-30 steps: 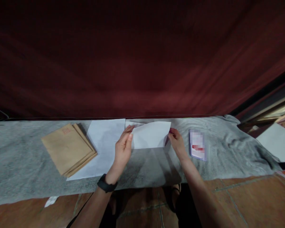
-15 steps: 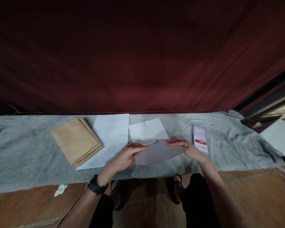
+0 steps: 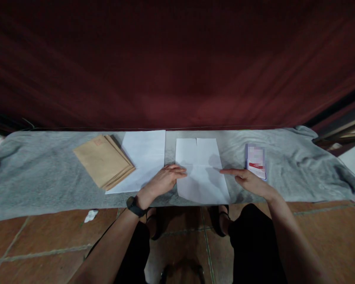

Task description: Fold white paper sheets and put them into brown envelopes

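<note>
A white sheet of paper [image 3: 201,182] lies unfolded on the grey cloth, with a crease across its middle and a short slit in its far edge. My left hand [image 3: 168,176] rests along the sheet's left edge, fingers stretched out over the paper. On the opposite side my right hand [image 3: 250,182] touches the right edge with its index finger extended, the other fingers partly bent beneath. Neither hand grips anything. Left of the sheet is a stack of larger white paper [image 3: 148,154], partly covered by several brown envelopes [image 3: 102,163].
A small purple-edged packet or card with a red band [image 3: 256,161] lies right of my right hand. The grey cloth [image 3: 47,173] covers a narrow bench-like surface below a dark red curtain [image 3: 177,79]. A crumpled white scrap [image 3: 91,215] is on the tiled floor.
The near half of the sheet, lifted and bent between both hands before, now lies down on the cloth. My hands have moved apart to its side edges, and the view has shifted slightly.
</note>
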Available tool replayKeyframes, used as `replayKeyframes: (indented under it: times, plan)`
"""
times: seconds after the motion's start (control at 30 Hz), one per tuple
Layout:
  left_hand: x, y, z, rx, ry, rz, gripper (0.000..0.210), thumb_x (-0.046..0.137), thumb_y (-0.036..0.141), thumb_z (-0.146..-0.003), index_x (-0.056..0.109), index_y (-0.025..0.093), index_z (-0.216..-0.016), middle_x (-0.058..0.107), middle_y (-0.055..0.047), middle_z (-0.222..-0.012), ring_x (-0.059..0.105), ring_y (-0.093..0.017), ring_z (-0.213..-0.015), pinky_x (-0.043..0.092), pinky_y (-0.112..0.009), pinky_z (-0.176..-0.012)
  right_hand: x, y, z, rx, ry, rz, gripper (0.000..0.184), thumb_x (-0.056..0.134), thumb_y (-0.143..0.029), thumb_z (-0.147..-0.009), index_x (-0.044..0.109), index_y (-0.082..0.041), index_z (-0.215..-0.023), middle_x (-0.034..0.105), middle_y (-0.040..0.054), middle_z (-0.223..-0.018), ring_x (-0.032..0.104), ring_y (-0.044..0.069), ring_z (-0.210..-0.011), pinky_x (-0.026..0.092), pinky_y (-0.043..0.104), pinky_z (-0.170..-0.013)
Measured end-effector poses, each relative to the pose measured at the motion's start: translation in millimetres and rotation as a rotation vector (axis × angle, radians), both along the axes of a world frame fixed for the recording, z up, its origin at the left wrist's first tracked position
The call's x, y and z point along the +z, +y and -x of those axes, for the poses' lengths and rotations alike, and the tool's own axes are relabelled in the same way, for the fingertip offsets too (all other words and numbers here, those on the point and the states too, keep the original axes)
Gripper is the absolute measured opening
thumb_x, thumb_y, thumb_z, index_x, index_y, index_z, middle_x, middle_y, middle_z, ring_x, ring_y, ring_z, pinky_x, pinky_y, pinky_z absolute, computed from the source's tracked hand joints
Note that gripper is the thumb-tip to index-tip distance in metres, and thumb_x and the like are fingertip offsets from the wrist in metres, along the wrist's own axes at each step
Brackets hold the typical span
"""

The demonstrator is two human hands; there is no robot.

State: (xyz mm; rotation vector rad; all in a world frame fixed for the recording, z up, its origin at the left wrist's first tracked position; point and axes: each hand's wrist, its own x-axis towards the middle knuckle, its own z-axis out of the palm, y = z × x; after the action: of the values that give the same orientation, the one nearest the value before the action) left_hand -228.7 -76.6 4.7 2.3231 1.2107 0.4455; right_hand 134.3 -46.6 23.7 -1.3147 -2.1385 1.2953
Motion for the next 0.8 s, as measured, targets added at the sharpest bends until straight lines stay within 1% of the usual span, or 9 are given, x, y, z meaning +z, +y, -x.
replayKeyframes:
  times: [0.1, 0.17, 0.27, 0.33, 0.43, 0.53, 0.6, 0.7, 0.8]
  plan:
    - [2.4, -1.4, -4.4, -0.009, -0.016, 0.062, 0.073, 0.041, -0.013, -0.071, 0.070, 0.029, -0.125, 0.064, -0.001, -0.138, 0.055, -0.016, -0.133, 0.043, -0.040, -0.116, 10.6, -2.2, 12.3, 0.014, 0.052, -0.047, 0.049, 0.049, -0.019, -0.085, 0.068, -0.026, -0.130, 0.063, 0.0004, -0.140, 0.051, 0.025, -0.137, 0.033, 0.051, -0.120]
    - [5.2, -1.6, -6.4, -0.011, -0.027, 0.118, 0.075, 0.041, -0.012, -0.072, 0.068, 0.029, -0.127, 0.061, 0.000, -0.141, 0.053, -0.016, -0.135, 0.042, -0.041, -0.118, 19.3, -5.2, 27.0, 0.000, 0.072, -0.062, 0.043, 0.055, -0.025, -0.088, 0.067, -0.028, -0.130, 0.064, 0.0009, -0.139, 0.053, 0.026, -0.135, 0.040, 0.049, -0.117]
    - [7.4, -2.9, -8.7, -0.017, -0.021, 0.167, 0.071, 0.044, -0.010, -0.074, 0.067, 0.030, -0.128, 0.059, 0.001, -0.143, 0.050, -0.016, -0.138, 0.039, -0.041, -0.120, 40.0, -9.8, 40.8, -0.039, 0.175, -0.218, 0.036, 0.060, -0.035, -0.093, 0.068, -0.031, -0.127, 0.065, 0.0006, -0.138, 0.056, 0.025, -0.132, 0.042, 0.048, -0.115]
    - [7.6, -5.4, -10.5, -0.023, -0.002, 0.162, 0.071, 0.047, -0.010, -0.074, 0.066, 0.029, -0.130, 0.057, 0.000, -0.146, 0.048, -0.017, -0.140, 0.037, -0.040, -0.121, 58.3, -10.9, 39.6, -0.183, 0.297, -0.382, 0.033, 0.058, -0.039, -0.097, 0.067, -0.032, -0.128, 0.066, 0.0009, -0.136, 0.057, 0.024, -0.132, 0.041, 0.049, -0.116]
    - [7.7, -10.7, -13.8, -0.032, 0.013, 0.122, 0.072, 0.050, -0.009, -0.074, 0.064, 0.029, -0.133, 0.054, -0.001, -0.149, 0.043, -0.018, -0.144, 0.036, -0.038, -0.122, 75.4, -10.0, 34.3, -0.395, 0.512, -0.511, 0.034, 0.050, -0.045, -0.101, 0.065, -0.033, -0.129, 0.069, 0.0019, -0.131, 0.061, 0.024, -0.126, 0.043, 0.052, -0.113]
    - [7.4, -14.4, -16.0, -0.061, 0.018, 0.116, 0.071, 0.051, -0.008, -0.075, 0.063, 0.029, -0.134, 0.055, -0.001, -0.148, 0.039, -0.018, -0.146, 0.034, -0.040, -0.122, 61.4, -10.6, 46.3, -0.396, 0.534, -0.467, 0.034, 0.048, -0.045, -0.102, 0.065, -0.032, -0.129, 0.070, 0.0014, -0.129, 0.061, 0.023, -0.126, 0.045, 0.049, -0.111]
    - [5.9, -15.1, -16.2, -0.073, 0.025, 0.128, 0.073, 0.050, -0.009, -0.073, 0.064, 0.029, -0.134, 0.057, -0.001, -0.146, 0.037, -0.018, -0.147, 0.033, -0.041, -0.123, 38.1, -14.5, 65.6, -0.265, 0.403, -0.351, 0.035, 0.048, -0.043, -0.101, 0.067, -0.030, -0.128, 0.069, 0.0014, -0.131, 0.060, 0.022, -0.128, 0.044, 0.046, -0.113]
    - [2.2, -15.3, -13.6, -0.074, 0.026, 0.123, 0.073, 0.048, -0.009, -0.072, 0.065, 0.028, -0.132, 0.054, -0.003, -0.149, 0.034, -0.019, -0.149, 0.031, -0.044, -0.124, 3.9, -26.1, 94.7, -0.048, 0.192, -0.293, 0.038, 0.047, -0.037, -0.101, 0.064, -0.027, -0.133, 0.061, 0.0021, -0.142, 0.051, 0.020, -0.137, 0.038, 0.043, -0.119]
    - [-0.1, -16.7, -5.0, -0.041, 0.019, 0.115, 0.069, 0.047, -0.007, -0.075, 0.065, 0.028, -0.131, 0.049, -0.002, -0.153, 0.034, -0.017, -0.149, 0.031, -0.043, -0.123, -9.2, -39.0, 102.8, 0.152, 0.032, -0.285, 0.039, 0.059, -0.035, -0.095, 0.064, -0.029, -0.134, 0.057, 0.0016, -0.147, 0.046, 0.020, -0.142, 0.032, 0.044, -0.122]
